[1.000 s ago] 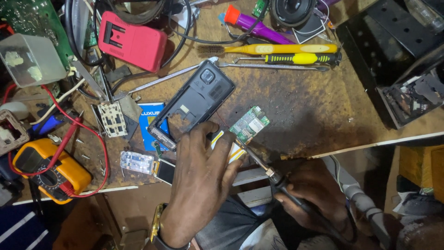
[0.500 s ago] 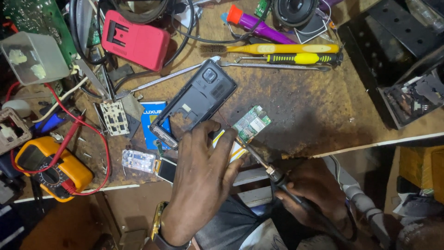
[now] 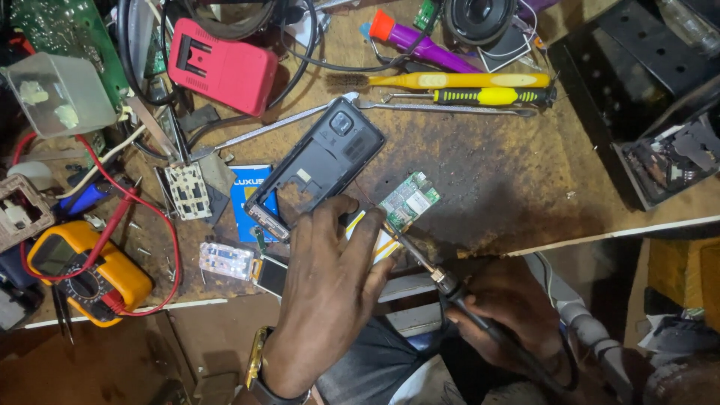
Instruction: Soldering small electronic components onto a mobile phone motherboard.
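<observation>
My left hand (image 3: 326, 289) lies palm down on the wooden bench, fingers pressing on a yellow and white piece (image 3: 384, 245) next to a small green circuit board (image 3: 409, 200). My right hand (image 3: 502, 311), below the bench edge, grips a soldering iron (image 3: 439, 276) whose tip touches the lower corner of the green board. A black phone frame (image 3: 319, 165) with its back off lies tilted just above my left hand.
Yellow multimeter (image 3: 86, 274) with red leads at the left. Red block (image 3: 221, 67), clear plastic tub (image 3: 60, 94), yellow brush (image 3: 457, 79), yellow-handled screwdriver (image 3: 487, 96), purple tool (image 3: 424, 45) and a speaker (image 3: 480, 19) along the back. Black box (image 3: 645, 112) at right.
Both hands stay in place; the iron tip remains at the green board. The view has shifted slightly.
</observation>
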